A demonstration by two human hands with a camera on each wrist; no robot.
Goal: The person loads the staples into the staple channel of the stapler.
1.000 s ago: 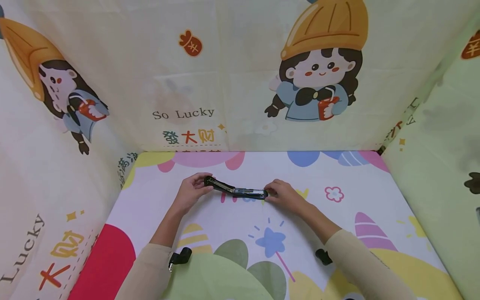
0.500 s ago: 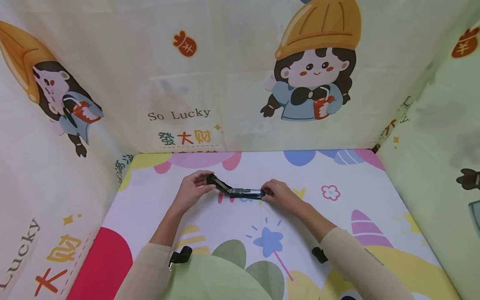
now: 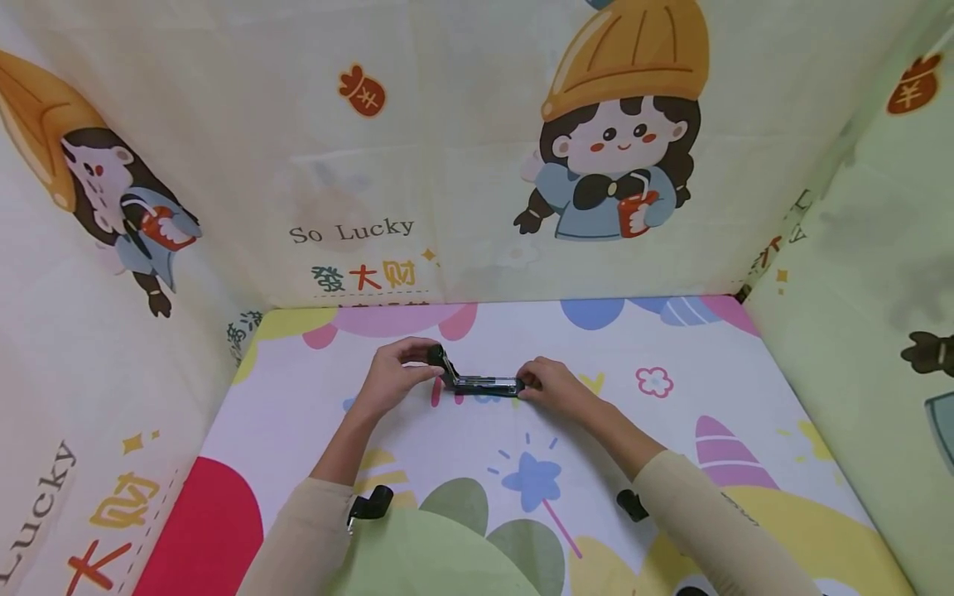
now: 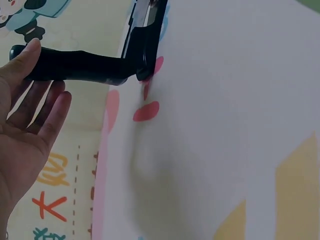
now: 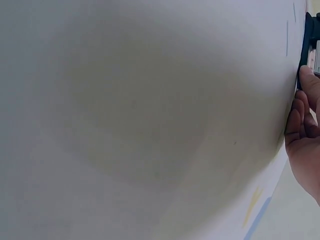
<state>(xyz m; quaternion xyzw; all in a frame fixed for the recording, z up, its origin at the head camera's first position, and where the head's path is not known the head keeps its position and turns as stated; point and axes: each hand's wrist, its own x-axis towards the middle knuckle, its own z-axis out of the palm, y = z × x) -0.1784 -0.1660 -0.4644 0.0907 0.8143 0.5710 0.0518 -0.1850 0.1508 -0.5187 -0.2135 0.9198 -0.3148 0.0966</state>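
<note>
A black stapler (image 3: 484,386) is unfolded at its hinge near the middle of the table. Its long base lies along the cloth, and its shorter arm tilts up on the left. My left hand (image 3: 395,377) pinches the end of that raised arm between thumb and fingers; the left wrist view shows the thumb on top of the black arm (image 4: 75,65) and the fingertips beneath. At the opposite end, my right hand (image 3: 555,385) grips the base's tip. The right wrist view catches only part of this hand (image 5: 305,150), its thumb against the dark stapler edge.
A patterned cloth covers the table (image 3: 596,447), and printed fabric walls stand at the back (image 3: 477,165), left and right. A black wrist camera mount (image 3: 373,502) sits by the left sleeve, another mount (image 3: 632,505) by the right one.
My left hand has moved to the right, swinging the stapler's left arm up to a steeper angle. The base and my right hand stay nearly in place, while the head view shifts slightly.
</note>
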